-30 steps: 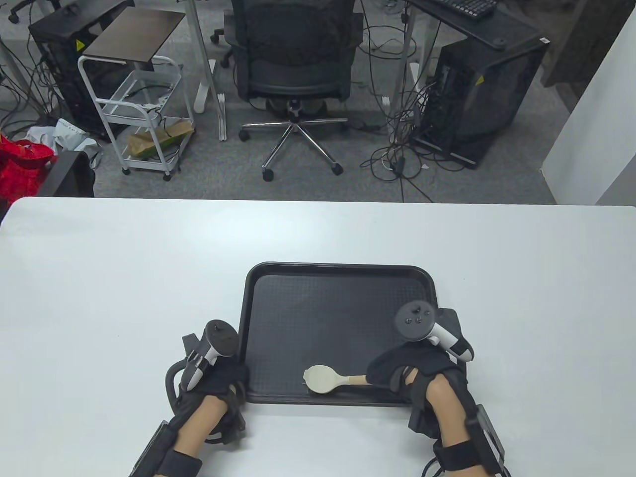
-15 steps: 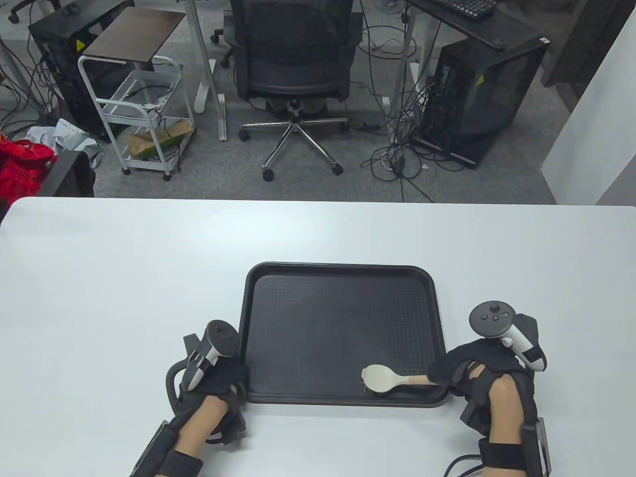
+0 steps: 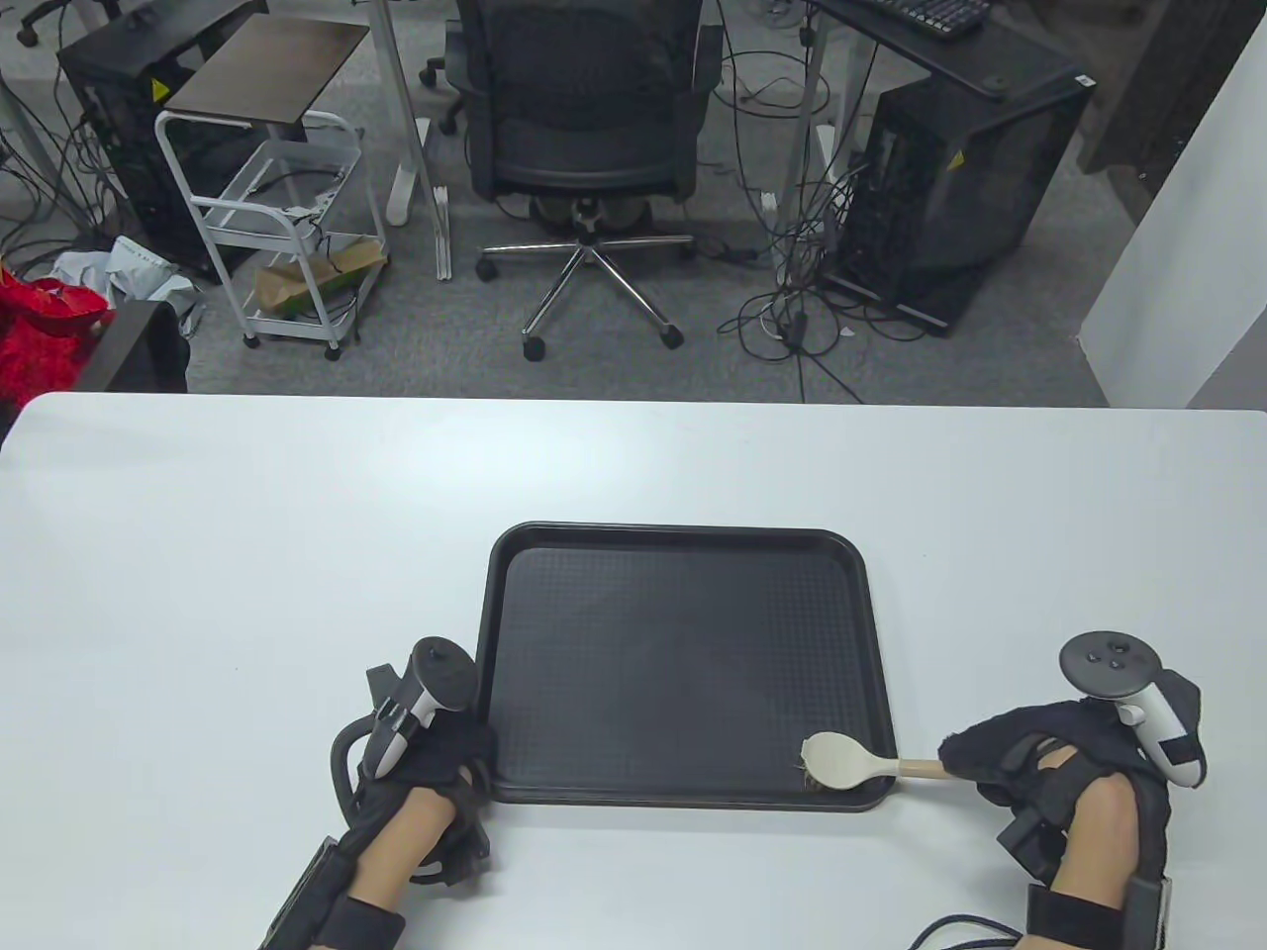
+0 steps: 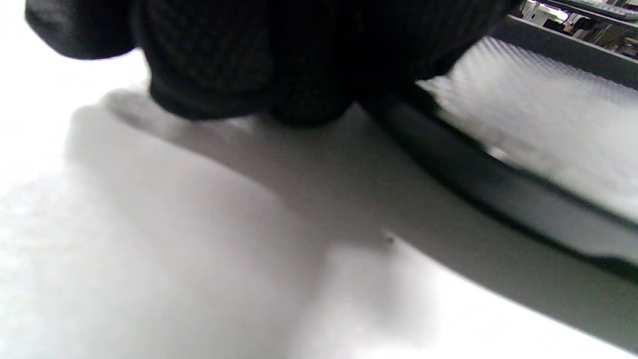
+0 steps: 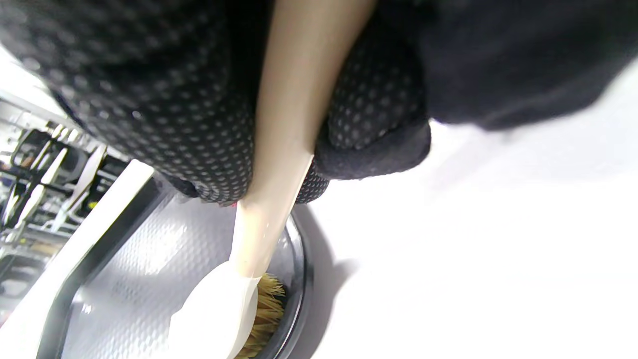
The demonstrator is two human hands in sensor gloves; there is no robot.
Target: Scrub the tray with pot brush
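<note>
A black rectangular tray point(image 3: 683, 594) lies on the white table. My right hand point(image 3: 1029, 757) grips the wooden handle of the pot brush point(image 3: 841, 762). The brush head rests bristles down in the tray's near right corner, and the hand is over the table to the right of the tray. In the right wrist view the handle point(image 5: 284, 149) runs between my gloved fingers point(image 5: 189, 124) and the yellow bristles point(image 5: 264, 314) touch the tray's rim point(image 5: 299, 279). My left hand point(image 3: 445, 752) rests at the tray's near left corner; in the left wrist view its fingers point(image 4: 239, 65) lie against the tray's edge point(image 4: 478, 174).
The white table point(image 3: 247, 554) spreads wide around the tray. Behind its far edge stand an office chair point(image 3: 584, 129), a white cart point(image 3: 277, 218) and computer towers point(image 3: 950, 188) on the floor.
My right hand has drawn the brush rightward along the tray's near edge, from the near middle to the near right corner. The hand now lies off the tray. The left hand has not moved.
</note>
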